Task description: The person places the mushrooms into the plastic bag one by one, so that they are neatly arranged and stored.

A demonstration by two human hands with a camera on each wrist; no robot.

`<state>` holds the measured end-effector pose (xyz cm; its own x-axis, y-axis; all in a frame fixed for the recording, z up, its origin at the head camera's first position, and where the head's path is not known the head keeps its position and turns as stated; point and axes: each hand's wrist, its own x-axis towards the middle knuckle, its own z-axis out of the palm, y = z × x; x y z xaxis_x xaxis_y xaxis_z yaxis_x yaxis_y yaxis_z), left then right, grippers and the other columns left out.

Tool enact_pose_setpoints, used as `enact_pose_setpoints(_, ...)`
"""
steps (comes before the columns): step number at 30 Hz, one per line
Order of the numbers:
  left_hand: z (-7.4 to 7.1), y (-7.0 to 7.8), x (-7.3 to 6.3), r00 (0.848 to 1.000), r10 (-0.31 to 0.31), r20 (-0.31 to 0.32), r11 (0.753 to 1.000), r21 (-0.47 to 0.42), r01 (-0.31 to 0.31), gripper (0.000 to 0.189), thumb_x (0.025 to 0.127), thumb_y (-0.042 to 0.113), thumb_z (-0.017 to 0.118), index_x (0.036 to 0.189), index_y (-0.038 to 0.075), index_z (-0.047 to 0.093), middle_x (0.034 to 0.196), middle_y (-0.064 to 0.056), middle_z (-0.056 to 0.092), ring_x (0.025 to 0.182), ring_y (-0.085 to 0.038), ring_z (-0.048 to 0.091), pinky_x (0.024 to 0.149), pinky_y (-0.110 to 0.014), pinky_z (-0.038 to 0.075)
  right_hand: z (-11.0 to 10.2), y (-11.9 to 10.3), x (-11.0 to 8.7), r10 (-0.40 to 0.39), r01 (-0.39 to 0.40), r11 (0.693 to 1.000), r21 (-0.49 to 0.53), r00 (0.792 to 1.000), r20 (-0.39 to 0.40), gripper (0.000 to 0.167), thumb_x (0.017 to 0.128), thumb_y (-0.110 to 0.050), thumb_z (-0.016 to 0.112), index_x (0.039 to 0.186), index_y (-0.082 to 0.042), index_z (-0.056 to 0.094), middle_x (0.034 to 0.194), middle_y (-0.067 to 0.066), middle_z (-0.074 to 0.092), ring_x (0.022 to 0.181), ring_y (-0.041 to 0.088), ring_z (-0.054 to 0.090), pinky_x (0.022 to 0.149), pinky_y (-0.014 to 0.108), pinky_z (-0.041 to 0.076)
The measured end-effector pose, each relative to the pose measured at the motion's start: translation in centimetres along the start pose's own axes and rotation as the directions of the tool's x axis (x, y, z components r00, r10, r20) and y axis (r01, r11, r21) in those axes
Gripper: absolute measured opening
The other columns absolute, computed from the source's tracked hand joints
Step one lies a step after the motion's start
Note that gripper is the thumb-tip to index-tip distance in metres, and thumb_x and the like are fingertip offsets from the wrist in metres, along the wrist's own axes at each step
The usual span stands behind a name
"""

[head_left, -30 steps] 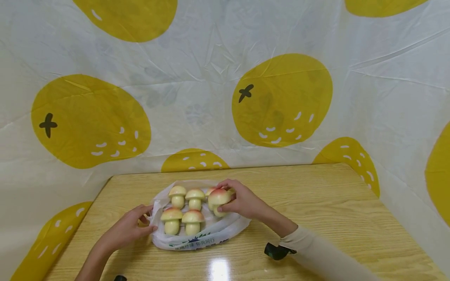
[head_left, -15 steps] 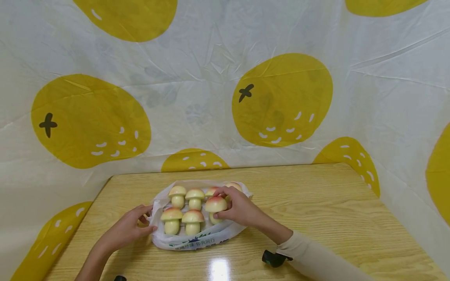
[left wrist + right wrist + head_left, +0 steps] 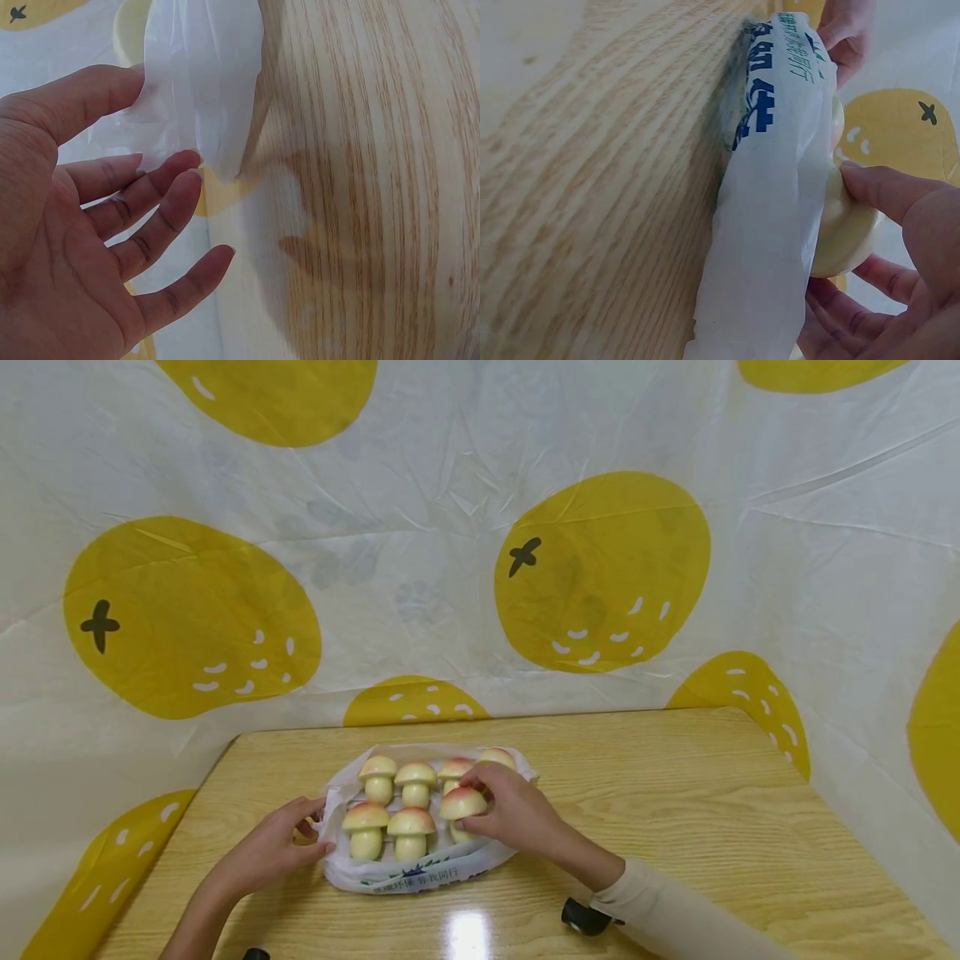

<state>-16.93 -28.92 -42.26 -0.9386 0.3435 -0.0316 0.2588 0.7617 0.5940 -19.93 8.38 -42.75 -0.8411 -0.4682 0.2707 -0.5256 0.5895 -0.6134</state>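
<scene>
A white plastic bag (image 3: 487, 862) with printed writing lies spread on the table, its rim standing around several cream toy mushrooms with reddish caps. My right hand (image 3: 517, 810) holds one toy mushroom (image 3: 461, 804) by its cap at the bag's right side; the right wrist view shows the thumb on this mushroom (image 3: 844, 225), with the other fingers partly behind the bag. At the left end, my left hand (image 3: 273, 843) touches the bag's edge with thumb and fingertips. In the left wrist view its fingers are spread and loosely bent against the white plastic (image 3: 206, 82).
The toy mushrooms stand in two rows, among them a front-left mushroom (image 3: 366, 839) and a far-right one (image 3: 497, 757). A wooden table (image 3: 675, 793) lies under the bag. Behind it hangs a white cloth (image 3: 420, 610) printed with yellow fruit.
My right hand has lowered the mushroom toward the front row at the right of the bag, uncovering another mushroom at the back right. My left hand has stayed at the bag's edge.
</scene>
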Motion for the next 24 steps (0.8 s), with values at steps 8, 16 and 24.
enact_pose_setpoints(8,0.06,-0.05,0.04,1.0,0.001,-0.004,1.0,0.008,-0.001,0.074,0.089,0.032,0.079,0.144,-0.008,0.05,0.113,-0.003,0.061,0.095,-0.016,0.06,0.074,-0.028,0.052,0.6,-0.14,-0.52,0.012,-0.013,0.995,-0.103,1.0,-0.013,0.041,0.083,-0.039,0.084,0.113,-0.015,0.069,0.109,-0.002,0.063,0.086,0.01,0.057,0.07,0.026,0.049)
enact_pose_setpoints(16,0.06,0.07,0.06,1.0,-0.004,-0.006,1.0,0.003,0.004,0.073,0.088,0.031,0.081,0.143,-0.007,0.051,0.113,-0.004,0.062,0.095,-0.017,0.059,0.073,-0.028,0.052,0.52,-0.08,-0.7,-0.067,0.061,0.972,-0.227,0.998,-0.021,0.043,0.086,-0.041,0.081,0.118,-0.015,0.071,0.107,0.001,0.059,0.075,0.007,0.053,0.062,0.024,0.046)
enact_pose_setpoints(24,0.12,-0.01,0.07,1.0,-0.02,-0.007,1.0,-0.001,0.02,0.073,0.088,0.032,0.08,0.143,-0.006,0.051,0.114,-0.004,0.062,0.096,-0.017,0.06,0.074,-0.028,0.052,-0.07,-0.09,-0.48,-0.124,0.133,0.967,-0.219,0.991,0.053,0.034,0.088,-0.029,0.078,0.117,-0.012,0.072,0.107,0.005,0.057,0.073,0.007,0.048,0.059,0.021,0.042)
